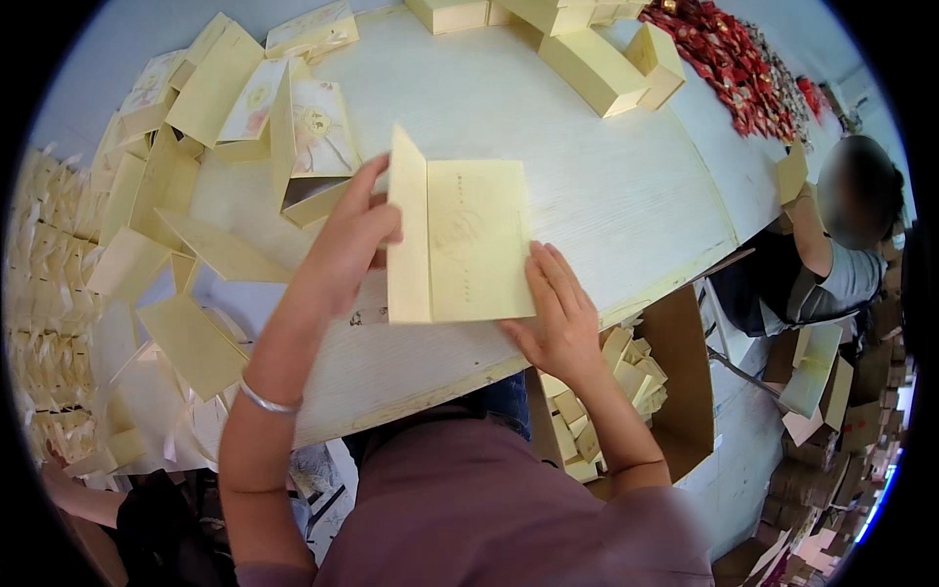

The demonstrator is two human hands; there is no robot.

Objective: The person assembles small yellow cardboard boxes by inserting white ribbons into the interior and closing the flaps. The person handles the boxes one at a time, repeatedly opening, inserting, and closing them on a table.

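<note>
The cream box (477, 240) is between the person's two hands, over the near part of the white table (626, 196); whether it rests on the tabletop I cannot tell. Its broad face is turned up, with a small faint picture in the middle, and a narrower panel stands along its left side. The left hand (357, 230) grasps that panel at its outer edge, fingers curled, and a silver bracelet (267, 399) circles the wrist. The right hand (562, 313) lies at the lower right corner, fingers nearly straight along the right edge and thumb near the bottom edge; whether they pinch the box I cannot tell. Open boxes (196, 352) crowd the table on the left, and more pale boxes (592, 73) sit at the far side near a heap of red packets (709, 64). Beneath the table edge, a brown carton (690, 391) holds small cream pieces (636, 377). A co-worker (851, 279) sits at right, holding a cream piece up
</note>
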